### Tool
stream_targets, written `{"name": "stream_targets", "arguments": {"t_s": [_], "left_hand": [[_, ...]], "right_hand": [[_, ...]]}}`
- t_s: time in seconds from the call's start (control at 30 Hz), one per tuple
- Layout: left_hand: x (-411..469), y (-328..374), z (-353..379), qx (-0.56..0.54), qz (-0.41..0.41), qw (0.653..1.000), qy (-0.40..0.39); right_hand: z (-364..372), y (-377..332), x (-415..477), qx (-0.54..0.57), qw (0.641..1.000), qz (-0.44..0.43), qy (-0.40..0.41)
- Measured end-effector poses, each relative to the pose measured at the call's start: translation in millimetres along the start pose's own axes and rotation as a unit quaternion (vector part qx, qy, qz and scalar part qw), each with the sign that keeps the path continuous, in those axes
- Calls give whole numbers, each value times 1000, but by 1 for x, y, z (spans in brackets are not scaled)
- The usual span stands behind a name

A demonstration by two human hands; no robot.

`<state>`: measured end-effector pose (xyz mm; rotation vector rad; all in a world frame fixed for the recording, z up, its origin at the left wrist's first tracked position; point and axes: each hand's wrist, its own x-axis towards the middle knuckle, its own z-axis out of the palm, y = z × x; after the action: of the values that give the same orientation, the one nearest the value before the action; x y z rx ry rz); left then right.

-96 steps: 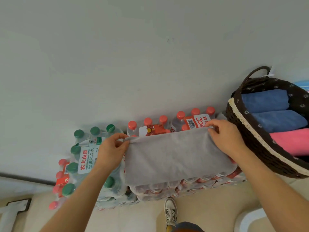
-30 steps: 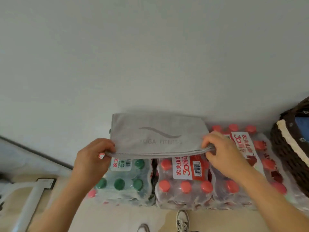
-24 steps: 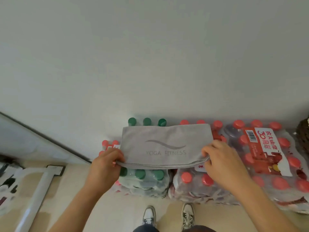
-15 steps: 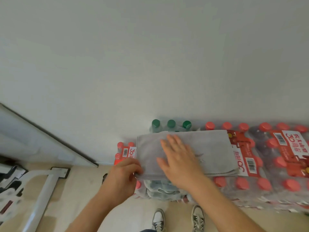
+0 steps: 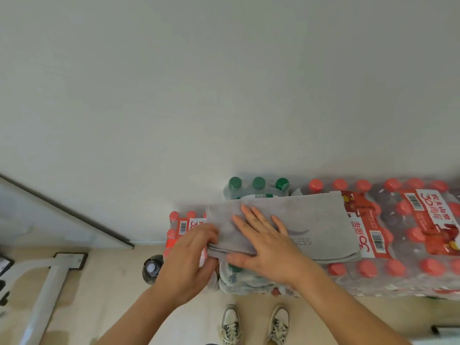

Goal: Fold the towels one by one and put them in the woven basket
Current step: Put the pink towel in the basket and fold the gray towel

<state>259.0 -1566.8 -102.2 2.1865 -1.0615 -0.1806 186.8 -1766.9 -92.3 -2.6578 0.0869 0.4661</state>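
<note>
Plainly, the job is partway through for this one cloth: the grey towel (image 5: pixel 321 220) lies across the top of the shrink-wrapped bottle packs (image 5: pixel 418 245) as a long flat band. Stacked layers show along its near edge, so at least one fold is in. I judge that a crosswise fold or two remains before it is compact enough to store.

The left hand (image 5: pixel 189 260) pinches the towel's near left corner, its fingers (image 5: pixel 210 232) curled round the layered edge. The right hand (image 5: pixel 268 242) lies flat on the left part of the cloth, straight and spread, pressing it down and grasping nothing.

The woven basket is out of view, so I cannot tell what it holds, how many towels are stored, or how many wait. This towel is not in it yet.

As for containers in sight, the wrapped packs hold red-capped bottles along the right. A pack of green-capped bottles (image 5: pixel 258 185) sits at the far edge, behind the towel.
</note>
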Motion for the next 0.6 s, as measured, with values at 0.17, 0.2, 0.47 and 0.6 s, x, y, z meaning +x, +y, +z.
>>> {"name": "stream_targets", "arguments": {"t_s": [0.17,0.2,0.47,0.6], "left_hand": [[40,26,-23,-38,-46,997,49],[49,32,-29,-38,-44,996,65],[76,57,-59,-101,-148,974,142],[71,43,-31,-205,-311,921,114]], "right_hand": [[-3,21,-36,-23,995,29,91],[-7,28,-43,10,990,55,129],[-104,99,-99,443,881,128,108],[-116,124,-67,422,868,190,180]]}}
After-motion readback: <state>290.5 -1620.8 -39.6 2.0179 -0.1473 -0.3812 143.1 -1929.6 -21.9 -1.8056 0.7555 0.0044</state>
